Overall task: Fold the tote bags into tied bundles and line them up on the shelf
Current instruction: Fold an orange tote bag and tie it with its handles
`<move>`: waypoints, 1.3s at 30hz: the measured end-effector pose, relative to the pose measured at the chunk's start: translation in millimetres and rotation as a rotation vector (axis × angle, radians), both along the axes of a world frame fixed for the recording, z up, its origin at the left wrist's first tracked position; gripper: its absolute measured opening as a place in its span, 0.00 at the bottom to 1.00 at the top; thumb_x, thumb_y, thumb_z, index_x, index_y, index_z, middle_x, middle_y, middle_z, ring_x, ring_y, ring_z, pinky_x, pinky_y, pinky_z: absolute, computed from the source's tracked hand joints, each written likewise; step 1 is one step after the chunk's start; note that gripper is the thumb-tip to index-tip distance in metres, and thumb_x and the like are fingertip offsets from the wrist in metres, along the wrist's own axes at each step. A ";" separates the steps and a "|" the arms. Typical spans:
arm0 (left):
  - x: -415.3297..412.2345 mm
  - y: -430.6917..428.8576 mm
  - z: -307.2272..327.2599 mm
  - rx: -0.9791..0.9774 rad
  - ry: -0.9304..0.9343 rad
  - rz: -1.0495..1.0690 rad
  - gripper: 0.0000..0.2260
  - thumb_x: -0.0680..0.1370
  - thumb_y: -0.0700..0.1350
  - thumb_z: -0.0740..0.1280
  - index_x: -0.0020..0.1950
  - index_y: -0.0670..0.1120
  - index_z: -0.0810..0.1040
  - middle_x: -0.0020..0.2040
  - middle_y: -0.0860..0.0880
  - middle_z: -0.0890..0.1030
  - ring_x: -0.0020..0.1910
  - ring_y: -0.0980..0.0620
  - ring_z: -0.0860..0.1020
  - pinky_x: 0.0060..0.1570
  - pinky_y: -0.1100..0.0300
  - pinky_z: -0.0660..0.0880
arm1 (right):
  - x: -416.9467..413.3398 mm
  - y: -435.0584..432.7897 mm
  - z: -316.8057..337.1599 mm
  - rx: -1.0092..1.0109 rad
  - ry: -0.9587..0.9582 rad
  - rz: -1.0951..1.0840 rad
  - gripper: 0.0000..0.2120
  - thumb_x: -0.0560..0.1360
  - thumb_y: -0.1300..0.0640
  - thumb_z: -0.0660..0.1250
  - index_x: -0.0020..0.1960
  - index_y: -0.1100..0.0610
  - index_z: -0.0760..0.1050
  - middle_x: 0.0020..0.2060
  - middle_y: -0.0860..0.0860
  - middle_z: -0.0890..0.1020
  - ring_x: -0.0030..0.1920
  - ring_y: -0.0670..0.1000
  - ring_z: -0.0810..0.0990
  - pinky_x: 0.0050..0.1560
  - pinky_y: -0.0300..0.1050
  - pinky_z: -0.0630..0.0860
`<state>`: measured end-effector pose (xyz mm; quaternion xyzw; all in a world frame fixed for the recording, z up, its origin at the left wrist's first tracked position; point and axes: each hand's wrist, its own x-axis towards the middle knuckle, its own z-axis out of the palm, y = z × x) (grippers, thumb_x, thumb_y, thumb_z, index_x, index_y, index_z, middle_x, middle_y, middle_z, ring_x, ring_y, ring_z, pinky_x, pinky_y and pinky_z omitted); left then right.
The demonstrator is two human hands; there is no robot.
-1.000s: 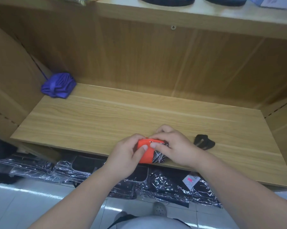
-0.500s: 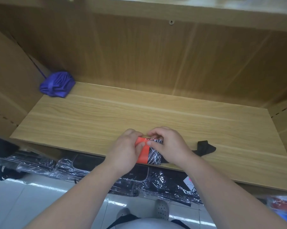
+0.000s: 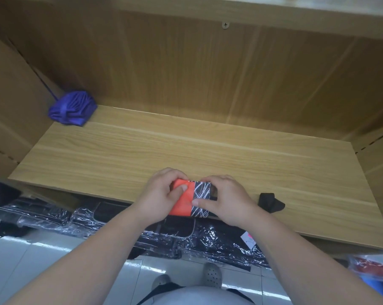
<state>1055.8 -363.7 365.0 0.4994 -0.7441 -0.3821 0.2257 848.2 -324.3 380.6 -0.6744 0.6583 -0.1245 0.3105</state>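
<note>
- We are part-way through the fold: our left hand (image 3: 161, 194) is clamped on the orange end of the tote bag (image 3: 190, 199), thumb on top, and our right hand (image 3: 225, 201) is clamped on the black scribble-patterned end, thumb at its near corner.
- The bag is already a small flat packet at the front edge of the shelf (image 3: 142, 155), a little right of the middle, its near side hanging just over the edge.
- A black strap (image 3: 271, 202) lies on the shelf just right of our right wrist; we cannot tell whether it joins the packet.
- To do this step well, we should keep both thumbs pressing so the layers do not spring open, square the ends, and slide the packet fully onto the board before tying — over the edge it could tip and unroll.
- We judge the knot should be pulled snug, like the purple bundle (image 3: 72, 108) in the far left corner, beside which this one belongs.
- Compared with a second ago, more of the packet's top face shows — our hands have spread toward its ends, and the view has dipped lower.
</note>
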 end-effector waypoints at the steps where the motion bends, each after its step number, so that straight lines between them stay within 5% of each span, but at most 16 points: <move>1: 0.7 -0.2 -0.1 0.028 0.028 0.006 0.05 0.80 0.45 0.69 0.53 0.55 0.81 0.51 0.62 0.77 0.57 0.56 0.73 0.62 0.49 0.71 | 0.8 -0.3 0.7 0.003 0.006 -0.003 0.33 0.70 0.34 0.73 0.70 0.48 0.73 0.61 0.45 0.75 0.66 0.49 0.68 0.66 0.46 0.67; 5: 0.3 10.0 5.5 0.026 0.136 0.045 0.07 0.79 0.44 0.70 0.51 0.57 0.81 0.52 0.63 0.78 0.59 0.56 0.73 0.63 0.51 0.70 | 2.1 2.4 1.0 0.008 -0.014 0.033 0.26 0.67 0.33 0.74 0.59 0.44 0.73 0.56 0.42 0.73 0.60 0.47 0.67 0.63 0.47 0.68; 10: 2.5 28.8 22.7 0.153 0.324 0.089 0.11 0.76 0.48 0.69 0.56 0.60 0.79 0.57 0.58 0.78 0.60 0.52 0.77 0.61 0.48 0.76 | 6.4 19.2 2.8 0.011 -0.416 -0.085 0.20 0.66 0.39 0.77 0.51 0.40 0.71 0.46 0.47 0.83 0.39 0.53 0.79 0.48 0.54 0.79; 13: -2.4 40.4 40.4 0.329 0.509 0.283 0.17 0.79 0.46 0.71 0.64 0.62 0.76 0.61 0.51 0.79 0.57 0.50 0.81 0.56 0.47 0.81 | 10.0 20.3 21.5 -0.062 -0.594 -0.110 0.14 0.72 0.53 0.78 0.51 0.46 0.74 0.41 0.48 0.83 0.36 0.47 0.79 0.42 0.44 0.79; 16: -9.7 43.6 62.3 0.539 0.657 0.394 0.22 0.73 0.49 0.74 0.66 0.53 0.75 0.55 0.49 0.85 0.49 0.50 0.85 0.46 0.51 0.81 | 9.7 19.2 40.8 -0.086 -0.735 -0.102 0.12 0.72 0.51 0.76 0.51 0.43 0.76 0.45 0.54 0.85 0.45 0.59 0.83 0.49 0.58 0.82; 20: -17.0 41.5 79.2 0.580 0.674 0.345 0.21 0.68 0.47 0.74 0.59 0.42 0.79 0.47 0.44 0.87 0.42 0.50 0.84 0.39 0.58 0.79 | 4.0 21.7 50.1 -0.101 -0.687 -0.075 0.16 0.68 0.43 0.76 0.52 0.41 0.75 0.47 0.54 0.84 0.45 0.57 0.82 0.51 0.62 0.82; 25: -23.8 30.3 79.0 0.517 0.680 0.459 0.09 0.78 0.41 0.71 0.58 0.43 0.80 0.49 0.44 0.87 0.43 0.49 0.85 0.48 0.53 0.78 | -20.2 23.0 59.6 -0.105 -0.408 -0.084 0.29 0.64 0.50 0.83 0.59 0.37 0.74 0.40 0.46 0.83 0.39 0.44 0.80 0.49 0.48 0.78; 30: -8.8 11.8 73.7 0.399 0.624 0.584 0.08 0.78 0.42 0.72 0.57 0.45 0.80 0.47 0.46 0.86 0.40 0.53 0.83 0.42 0.57 0.77 | -47.9 29.0 69.0 -0.090 -0.176 0.005 0.09 0.71 0.60 0.71 0.48 0.47 0.80 0.40 0.47 0.85 0.41 0.50 0.82 0.48 0.54 0.80; 34: -4.7 5.4 70.7 0.355 0.585 0.596 0.08 0.78 0.43 0.73 0.56 0.46 0.80 0.48 0.46 0.86 0.43 0.50 0.83 0.44 0.56 0.77 | -56.7 31.8 90.4 -0.072 -0.361 0.005 0.10 0.75 0.64 0.70 0.44 0.49 0.79 0.36 0.53 0.82 0.34 0.48 0.76 0.41 0.50 0.75; 39: -9.8 5.9 69.8 0.365 0.575 0.597 0.07 0.78 0.42 0.72 0.55 0.47 0.80 0.44 0.49 0.86 0.40 0.53 0.83 0.43 0.58 0.76 | -44.8 42.8 119.1 -0.137 -0.587 0.130 0.10 0.76 0.61 0.66 0.47 0.46 0.79 0.43 0.47 0.83 0.45 0.47 0.81 0.50 0.41 0.75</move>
